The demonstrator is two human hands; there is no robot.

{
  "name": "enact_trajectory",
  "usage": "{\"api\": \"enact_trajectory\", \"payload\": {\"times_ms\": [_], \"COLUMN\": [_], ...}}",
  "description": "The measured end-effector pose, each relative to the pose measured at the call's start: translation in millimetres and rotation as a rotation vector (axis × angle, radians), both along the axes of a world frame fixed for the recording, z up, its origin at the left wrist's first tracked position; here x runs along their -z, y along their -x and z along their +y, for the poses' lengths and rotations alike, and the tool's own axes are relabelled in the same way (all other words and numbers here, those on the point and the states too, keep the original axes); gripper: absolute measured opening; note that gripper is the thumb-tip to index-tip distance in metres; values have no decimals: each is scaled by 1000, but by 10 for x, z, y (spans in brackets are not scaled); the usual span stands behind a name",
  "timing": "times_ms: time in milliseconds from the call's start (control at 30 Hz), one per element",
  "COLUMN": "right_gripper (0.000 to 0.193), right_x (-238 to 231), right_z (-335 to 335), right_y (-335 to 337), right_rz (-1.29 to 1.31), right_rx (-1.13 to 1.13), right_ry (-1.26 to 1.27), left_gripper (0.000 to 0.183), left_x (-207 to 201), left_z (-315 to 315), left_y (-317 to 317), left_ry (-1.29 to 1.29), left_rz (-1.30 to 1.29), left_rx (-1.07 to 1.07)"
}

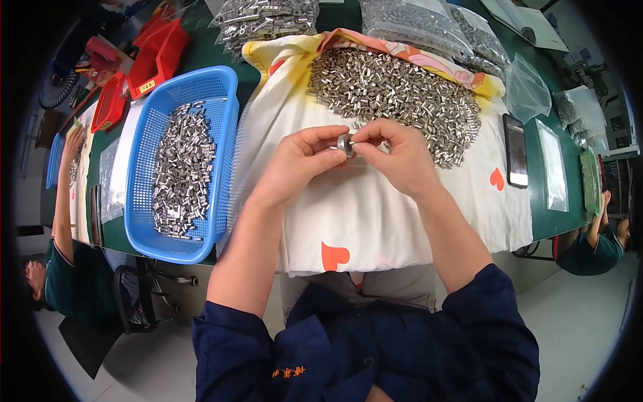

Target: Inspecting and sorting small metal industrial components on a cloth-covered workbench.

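Observation:
Between my fingertips, above the cloth, is a small round metal ring (345,145) with a thin pin-like bit of metal showing at its left side. My left hand (298,164) is closed, its thumb and fingers pinching the ring. My right hand (402,159) is closed too, its thumb and forefinger pinched against the ring's right side on a small metal piece, mostly hidden by the fingertips. Just beyond my hands, a wide pile of short shiny metal cylinders (388,90) lies on a white cloth (395,224) with yellow and red prints.
Left of the cloth stands a blue mesh basket (230,110) part-filled with similar cylinders. Bags of metal parts (268,23) and clear bags (415,30) line the back. A phone (515,151) lies right. Red bins (157,57) stand far left. Other people sit at both sides.

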State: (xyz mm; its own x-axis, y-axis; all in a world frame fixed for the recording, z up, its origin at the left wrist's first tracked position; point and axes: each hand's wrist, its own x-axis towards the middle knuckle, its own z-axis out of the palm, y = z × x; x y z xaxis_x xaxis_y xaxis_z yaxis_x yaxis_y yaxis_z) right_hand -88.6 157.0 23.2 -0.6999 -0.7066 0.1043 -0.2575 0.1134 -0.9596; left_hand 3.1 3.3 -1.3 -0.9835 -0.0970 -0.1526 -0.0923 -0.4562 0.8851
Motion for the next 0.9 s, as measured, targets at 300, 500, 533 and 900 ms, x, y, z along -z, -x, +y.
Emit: {"api": "enact_trajectory", "payload": {"times_ms": [300, 500, 533, 900], "right_gripper": [6, 7, 8, 12], "right_x": [78, 24, 40, 333], "right_z": [-14, 12, 1, -102], "right_y": [-29, 23, 17, 164], "right_rz": [367, 70, 97, 831], "right_rx": [41, -42, -32, 202], "right_ry": [-26, -116, -125, -280], "left_gripper": [36, 35, 35, 33], "left_x": [16, -6, -13, -45], "left_z": [8, -3, 1, -7], "left_y": [16, -4, -8, -14], "left_ry": [61, 105, 105, 170], "left_rz": [-29, -92, -92, -39], "left_rx": [-17, 28, 30, 103]}}
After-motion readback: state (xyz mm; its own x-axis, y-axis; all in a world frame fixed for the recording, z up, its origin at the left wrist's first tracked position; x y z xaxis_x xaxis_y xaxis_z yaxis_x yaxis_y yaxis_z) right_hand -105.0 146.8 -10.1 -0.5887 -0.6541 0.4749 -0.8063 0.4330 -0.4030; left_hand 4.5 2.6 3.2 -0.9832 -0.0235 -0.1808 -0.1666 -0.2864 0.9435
